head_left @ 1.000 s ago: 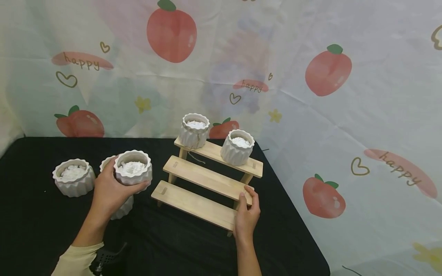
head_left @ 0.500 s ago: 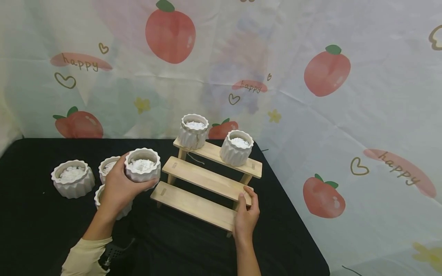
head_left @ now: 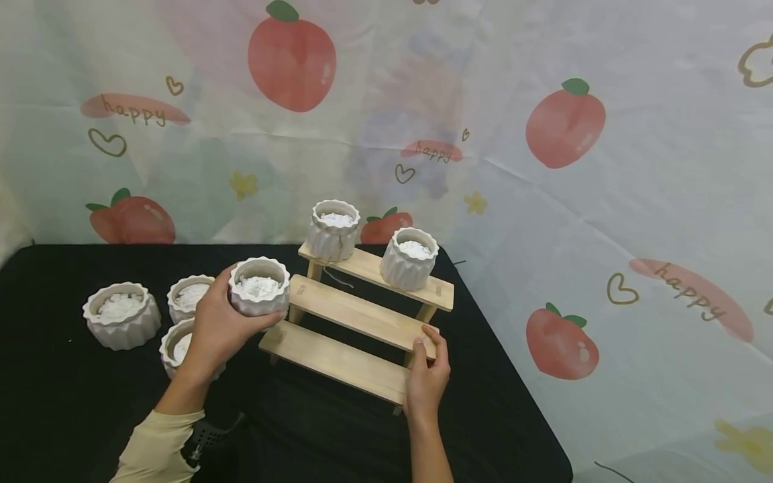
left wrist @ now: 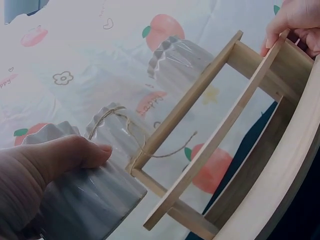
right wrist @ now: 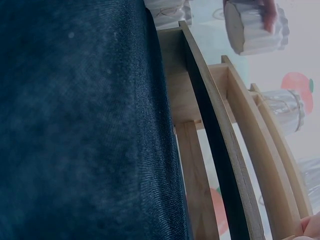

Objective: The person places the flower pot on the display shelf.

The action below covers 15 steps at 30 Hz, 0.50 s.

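Note:
My left hand (head_left: 220, 325) grips a white fluted pot (head_left: 258, 308) filled with white crumpled bits, thumb on the near side. The pot is held upright in the air, at the left end of the middle tier of a three-step wooden stand (head_left: 335, 362). In the left wrist view the thumb lies across the pot's wall (left wrist: 95, 200). My right hand (head_left: 427, 386) holds the right end of that middle tier, thumb on top. On the top tier stand two similar pots, a left one (head_left: 331, 243) with twine around it and a right one (head_left: 406, 270).
Several more white pots stand on the black cloth (head_left: 314, 443) to the left: a wide one (head_left: 123, 329), a rear one (head_left: 184, 310) partly behind my left hand, and a front one (head_left: 171, 355) partly behind my wrist. A fruit-printed curtain (head_left: 362, 87) hangs behind.
My left hand has carried its pot rightward, closer to the stand, uncovering more of the pots behind it. The right hand keeps its hold on the stand.

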Available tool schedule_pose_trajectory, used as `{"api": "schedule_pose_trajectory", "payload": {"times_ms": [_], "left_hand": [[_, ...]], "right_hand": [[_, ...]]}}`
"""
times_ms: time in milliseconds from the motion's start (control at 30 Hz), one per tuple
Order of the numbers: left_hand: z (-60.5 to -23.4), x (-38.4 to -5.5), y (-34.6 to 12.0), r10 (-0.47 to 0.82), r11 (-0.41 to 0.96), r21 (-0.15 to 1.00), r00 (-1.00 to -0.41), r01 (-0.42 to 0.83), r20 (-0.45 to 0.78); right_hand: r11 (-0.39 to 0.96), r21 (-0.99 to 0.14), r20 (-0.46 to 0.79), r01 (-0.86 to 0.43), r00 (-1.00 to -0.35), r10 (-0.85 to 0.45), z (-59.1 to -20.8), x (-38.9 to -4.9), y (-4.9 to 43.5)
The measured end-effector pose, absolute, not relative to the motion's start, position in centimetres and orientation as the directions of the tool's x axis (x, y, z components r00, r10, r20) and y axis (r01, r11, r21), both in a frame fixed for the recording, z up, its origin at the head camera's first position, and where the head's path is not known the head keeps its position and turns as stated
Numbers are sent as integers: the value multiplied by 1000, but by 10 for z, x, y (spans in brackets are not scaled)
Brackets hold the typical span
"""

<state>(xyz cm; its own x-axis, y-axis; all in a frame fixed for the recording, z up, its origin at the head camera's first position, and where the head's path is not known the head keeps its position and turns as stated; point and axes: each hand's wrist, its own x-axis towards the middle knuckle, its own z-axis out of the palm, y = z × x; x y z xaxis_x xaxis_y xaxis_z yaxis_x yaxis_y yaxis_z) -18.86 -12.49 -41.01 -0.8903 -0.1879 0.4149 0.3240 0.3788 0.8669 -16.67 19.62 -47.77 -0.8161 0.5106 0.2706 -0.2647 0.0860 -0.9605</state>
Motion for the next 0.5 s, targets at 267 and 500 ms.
{"api": "schedule_pose_trajectory", "payload": {"times_ms": [267, 500], "left_hand": [[-407, -189, -118, -177, 363, 867, -888, 341, 424], [-405, -194, -111, -161, 351, 867, -890, 353, 427]], "right_hand": [[87, -960, 272, -266, -817, 508, -478, -167, 196], [89, -959, 275, -269, -811, 516, -479, -167, 196]]}}
